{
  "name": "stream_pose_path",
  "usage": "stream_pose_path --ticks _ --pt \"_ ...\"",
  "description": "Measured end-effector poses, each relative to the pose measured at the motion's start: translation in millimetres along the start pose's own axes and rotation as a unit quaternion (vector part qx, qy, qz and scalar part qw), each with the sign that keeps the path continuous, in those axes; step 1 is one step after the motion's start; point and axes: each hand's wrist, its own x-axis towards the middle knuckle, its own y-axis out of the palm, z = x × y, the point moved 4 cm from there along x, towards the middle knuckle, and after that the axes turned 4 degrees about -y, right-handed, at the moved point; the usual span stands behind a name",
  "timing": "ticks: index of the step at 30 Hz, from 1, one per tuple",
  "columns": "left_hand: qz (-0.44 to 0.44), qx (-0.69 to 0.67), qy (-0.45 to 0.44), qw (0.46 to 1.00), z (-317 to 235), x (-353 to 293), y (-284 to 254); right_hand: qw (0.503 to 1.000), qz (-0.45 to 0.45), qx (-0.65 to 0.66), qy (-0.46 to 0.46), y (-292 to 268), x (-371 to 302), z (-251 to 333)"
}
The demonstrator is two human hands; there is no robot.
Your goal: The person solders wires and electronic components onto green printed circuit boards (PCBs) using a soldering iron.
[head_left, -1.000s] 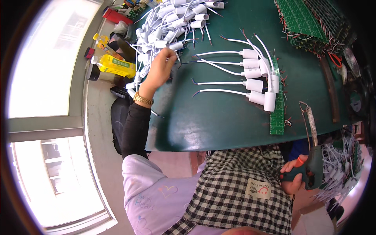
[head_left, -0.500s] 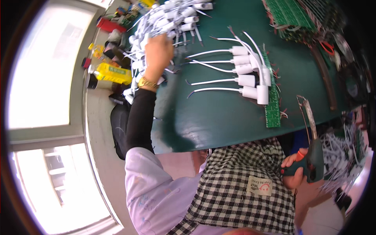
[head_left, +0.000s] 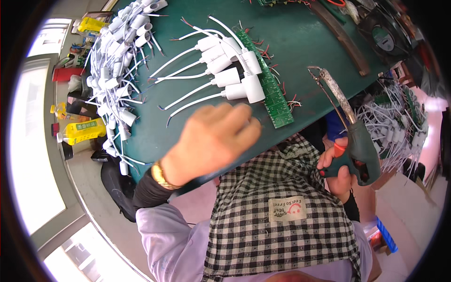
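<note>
My left hand point(head_left: 213, 138), slightly blurred, hovers over the near edge of the green table with its fingers curled in. Whatever they may hold is hidden beneath the hand. Just beyond it lies a row of white cylindrical sockets point(head_left: 226, 77) with white cables, several cables pointing left, some sockets overlapping a long green circuit board point(head_left: 277, 110). Thin red and white wires stick out from the board's right side. At the right, my right hand point(head_left: 339, 171) is closed round the grip of a dark green soldering gun point(head_left: 364, 152), its tip upward beside the table edge.
A heap of white cabled sockets point(head_left: 112, 70) covers the table's left side. Yellow bottles point(head_left: 84, 131) stand by the window. A brown strip point(head_left: 340, 40) and a black fan point(head_left: 383, 37) lie at far right. More white cables point(head_left: 394, 122) hang below right.
My left hand has come away from the heap, toward me and right, to near the row of sockets. My right hand still grips the soldering gun. The whole view has shifted and turned.
</note>
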Motion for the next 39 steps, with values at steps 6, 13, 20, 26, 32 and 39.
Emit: stream_pose_path --ticks 6,13,20,26,32,39 --pt "-0.124 -0.09 -0.036 0.988 0 0 55 1.0 0.005 -0.006 -0.008 -5 -14 -1" --pt "-0.197 -0.074 -0.137 0.968 -1 4 70 0.986 0.125 -0.067 0.081 0 -14 13" --pt "-0.253 0.008 -0.122 0.96 3 -2 70 0.95 0.248 -0.165 0.089 6 -2 18" --pt "-0.246 0.027 -0.116 0.962 5 -1 71 0.952 0.195 -0.136 0.193 -2 -10 7" --pt "-0.245 0.016 -0.11 0.963 5 1 70 0.947 0.112 -0.025 0.301 -18 -28 -13" --pt "-0.263 -0.011 -0.091 0.96 7 0 76 0.928 0.243 -0.196 0.205 -4 -11 6"
